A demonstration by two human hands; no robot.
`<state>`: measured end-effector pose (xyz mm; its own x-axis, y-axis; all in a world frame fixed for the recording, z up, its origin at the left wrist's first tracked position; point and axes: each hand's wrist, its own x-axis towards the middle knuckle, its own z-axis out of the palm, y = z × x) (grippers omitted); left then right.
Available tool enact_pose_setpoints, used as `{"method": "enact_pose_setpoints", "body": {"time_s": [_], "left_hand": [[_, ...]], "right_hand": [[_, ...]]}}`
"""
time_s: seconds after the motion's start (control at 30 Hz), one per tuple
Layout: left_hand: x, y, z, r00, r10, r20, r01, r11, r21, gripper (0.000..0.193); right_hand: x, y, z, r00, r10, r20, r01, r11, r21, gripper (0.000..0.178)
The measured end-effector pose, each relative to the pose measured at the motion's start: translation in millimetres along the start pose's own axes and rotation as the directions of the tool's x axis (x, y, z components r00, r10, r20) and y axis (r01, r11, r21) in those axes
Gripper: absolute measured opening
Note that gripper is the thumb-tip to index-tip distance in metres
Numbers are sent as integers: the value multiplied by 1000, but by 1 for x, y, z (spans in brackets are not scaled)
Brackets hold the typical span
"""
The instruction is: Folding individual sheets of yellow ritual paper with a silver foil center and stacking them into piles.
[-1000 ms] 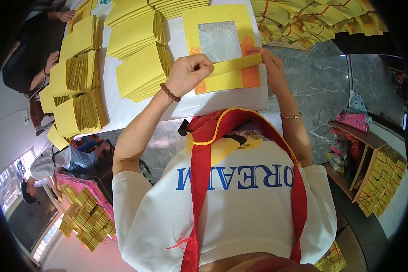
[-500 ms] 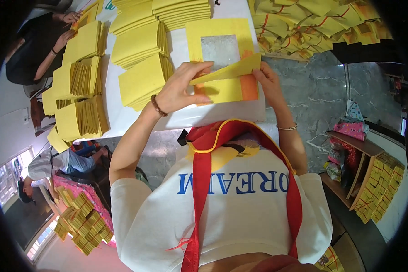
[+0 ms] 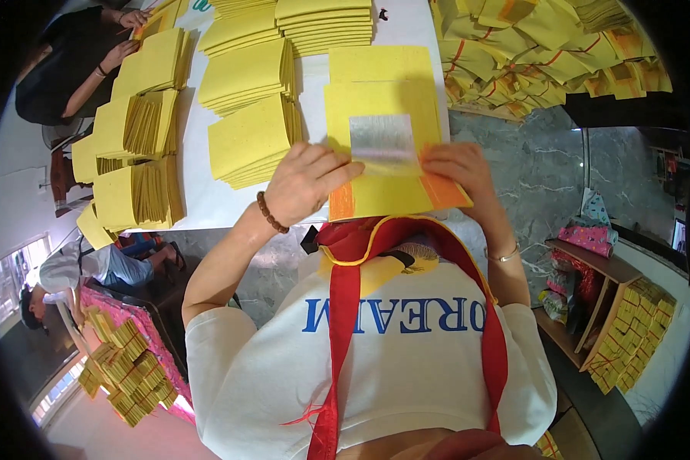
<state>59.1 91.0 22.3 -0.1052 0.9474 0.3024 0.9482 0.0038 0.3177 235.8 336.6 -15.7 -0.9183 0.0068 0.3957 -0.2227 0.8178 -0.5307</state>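
Note:
A yellow paper sheet (image 3: 383, 186) with a silver square and orange patches lies in front of me, its near end reaching past the table's front edge. My left hand (image 3: 308, 182) is closed at its left edge, fingers curled over the paper beside the silver square. On the opposite side my right hand (image 3: 461, 175) grips the right edge near an orange patch, fingers bent together. Another yellow sheet (image 3: 379, 63) shows from beneath at the far end. Left of my left hand stands a stack of folded yellow paper (image 3: 249, 138).
More folded yellow stacks (image 3: 138, 195) line the white table (image 3: 199, 153) to the left. A co-worker's hands (image 3: 123, 50) handle yellow paper at the far left. Tied yellow bundles (image 3: 514, 61) lie at the far right. A wooden shelf (image 3: 583, 307) stands right of me.
The yellow strip that was raised between my hands is no longer lifted. Both hands have come nearer my body, and the silver-square sheet now sits lower, over the table's edge.

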Motion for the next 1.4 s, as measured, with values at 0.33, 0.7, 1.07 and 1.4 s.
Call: {"method": "enact_pose_setpoints", "body": {"time_s": [0.33,0.7,1.07,1.4], "left_hand": [[8,-18,26,712,-605,356,686,491,-537,36],[13,-34,42,584,-705,403,759,298,-579,30],[16,-36,48,584,-740,334,660,194,-725,31],[57,5,21,933,-286,-220,301,953,35,39]], "right_hand": [[27,-27,9,873,488,-13,-416,759,501,31],[18,-1,41,752,654,85,-578,592,561,36],[30,4,36,677,707,205,-643,433,631,37],[34,0,37,671,722,167,-666,488,564,38]]}}
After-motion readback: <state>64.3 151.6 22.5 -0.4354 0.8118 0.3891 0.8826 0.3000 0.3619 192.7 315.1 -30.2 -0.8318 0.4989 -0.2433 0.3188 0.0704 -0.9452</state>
